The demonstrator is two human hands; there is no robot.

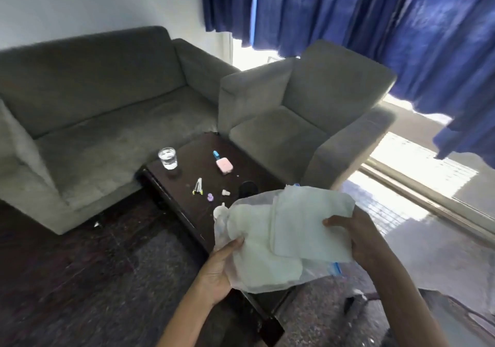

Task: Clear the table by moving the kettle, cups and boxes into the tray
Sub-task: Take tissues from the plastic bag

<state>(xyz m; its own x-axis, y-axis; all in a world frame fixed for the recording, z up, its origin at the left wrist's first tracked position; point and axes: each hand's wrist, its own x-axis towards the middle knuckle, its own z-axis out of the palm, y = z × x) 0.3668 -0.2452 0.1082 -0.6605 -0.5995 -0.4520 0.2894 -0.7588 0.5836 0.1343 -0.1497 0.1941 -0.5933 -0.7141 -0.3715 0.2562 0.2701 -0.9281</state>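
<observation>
Your left hand point(219, 269) and right hand point(360, 239) each grip an edge of the floppy white bundle point(289, 237), I'd guess so it doesn't sag onto the table point(209, 180).

No text, label, brand, number or sign can be read. Any print that may be carried by the pink box point(224, 166) near the far edge of the table point(198, 146), by the small blue-capped bottle point(216, 155) just beyond it, or by the bag of white sheets point(267, 242) held above the near edge is too small or too blurred to be made out.
</observation>
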